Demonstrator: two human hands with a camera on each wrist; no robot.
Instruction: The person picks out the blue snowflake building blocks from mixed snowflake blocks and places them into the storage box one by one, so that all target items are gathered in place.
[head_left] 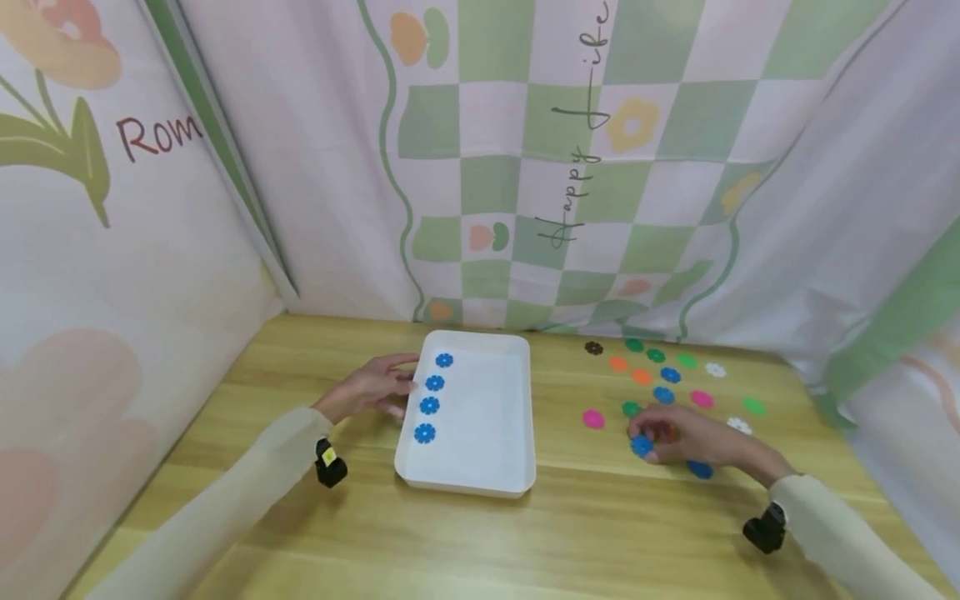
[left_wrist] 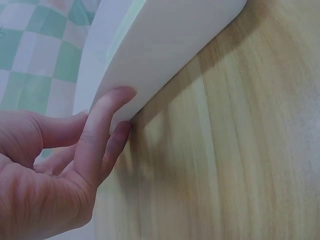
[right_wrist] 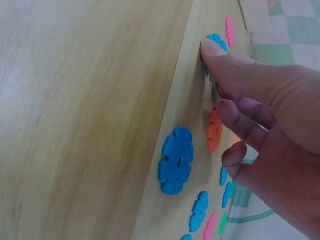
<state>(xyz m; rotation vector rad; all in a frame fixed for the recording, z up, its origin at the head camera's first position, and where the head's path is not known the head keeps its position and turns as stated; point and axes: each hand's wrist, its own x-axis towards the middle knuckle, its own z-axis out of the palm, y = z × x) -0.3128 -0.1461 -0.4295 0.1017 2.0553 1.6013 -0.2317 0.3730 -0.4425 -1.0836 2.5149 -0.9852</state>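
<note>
A white rectangular tray [head_left: 480, 483] lies on the table with several blue flower-shaped plastic discs [head_left: 429, 405] in a column along its left side. My left hand [head_left: 375, 385] is at the tray's left edge. In the left wrist view, its fingers [left_wrist: 95, 135] touch the tray's outer wall [left_wrist: 150, 55]. Over at the right, my right hand [head_left: 690, 435] pinches one blue flower-shaped disc [head_left: 641, 447] between thumb and fingers. Another blue disc [right_wrist: 176, 161] lies on the table near that hand, and an orange disc [right_wrist: 215, 131] shows close to its curled fingers.
Loose discs are scattered on the table's right side, among them pink [head_left: 593, 419], orange [head_left: 642, 377], brown [head_left: 593, 347], white [head_left: 716, 369] and green [head_left: 754, 406] ones. A patterned curtain [head_left: 555, 200] hangs behind the wooden table [head_left: 360, 533].
</note>
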